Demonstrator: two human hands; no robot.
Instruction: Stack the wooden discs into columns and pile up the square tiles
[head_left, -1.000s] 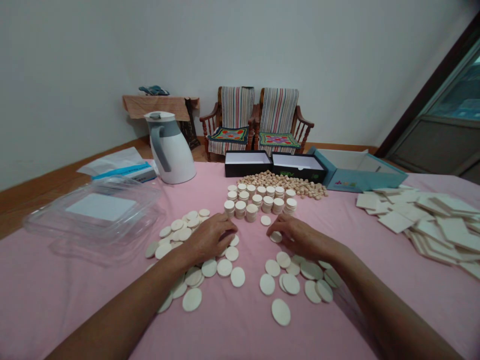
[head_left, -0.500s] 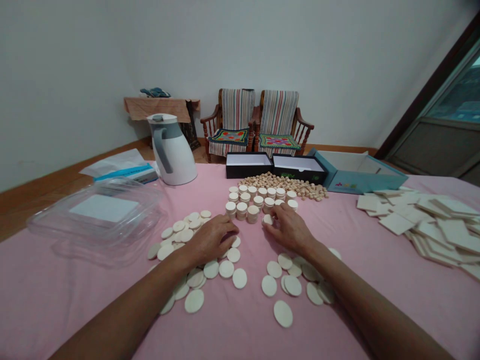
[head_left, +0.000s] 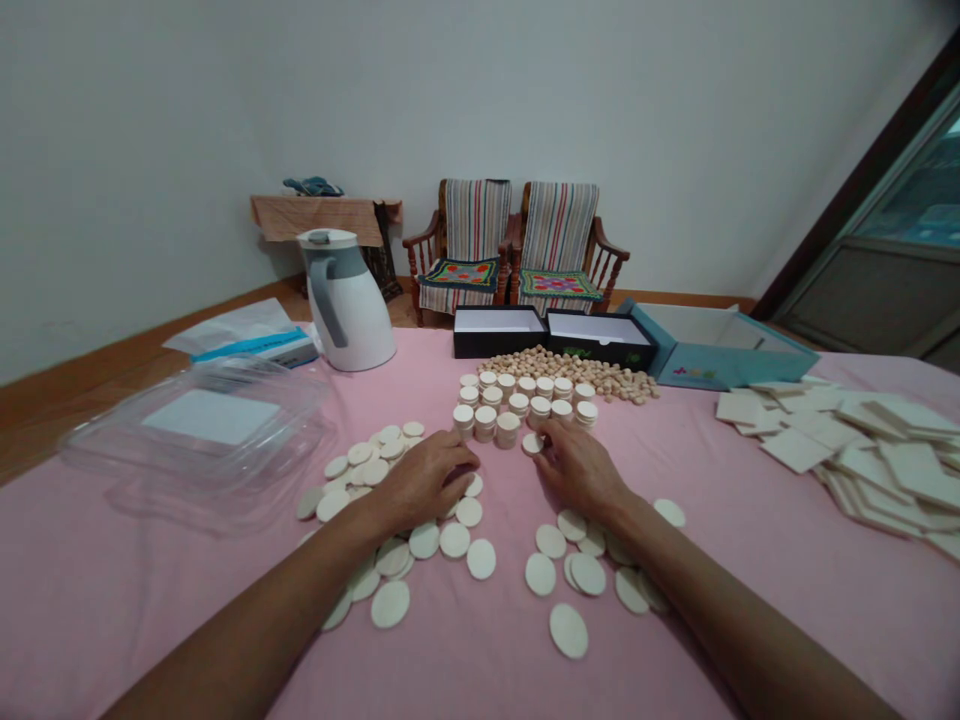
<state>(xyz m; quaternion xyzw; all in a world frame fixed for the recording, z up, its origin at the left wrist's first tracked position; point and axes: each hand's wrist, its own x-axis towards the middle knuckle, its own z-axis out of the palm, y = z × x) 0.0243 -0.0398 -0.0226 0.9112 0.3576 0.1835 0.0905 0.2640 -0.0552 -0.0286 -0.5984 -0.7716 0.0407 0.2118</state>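
Several short stacks of pale, wood-like round discs point(head_left: 485, 422) stand in rows mid-table. At the front of these rows, my right hand point(head_left: 577, 462) is closed, its thumb and fingertips on a round disc point(head_left: 533, 444) low over the cloth. My left hand point(head_left: 427, 475) hovers or rests over the left spread of loose discs point(head_left: 390, 603); I cannot tell which. Its fingers are loosely bent, with a gap between thumb and index finger and nothing visible there. The undersides of its fingers are hidden. More loose discs point(head_left: 540, 575) lie below my right wrist.
Behind the stacks is a heap of small wooden pieces point(head_left: 540, 362), then two black trays point(head_left: 499, 347) and a blue box point(head_left: 720, 362). Square wooden tiles point(head_left: 847, 440) are piled right. A clear plastic container point(head_left: 187, 460) and white jug point(head_left: 352, 310) stand left on the pink cloth point(head_left: 480, 660).
My right hand has shifted slightly, and the disc at its fingertips now sits a little lower and shows more. My left hand has barely moved.
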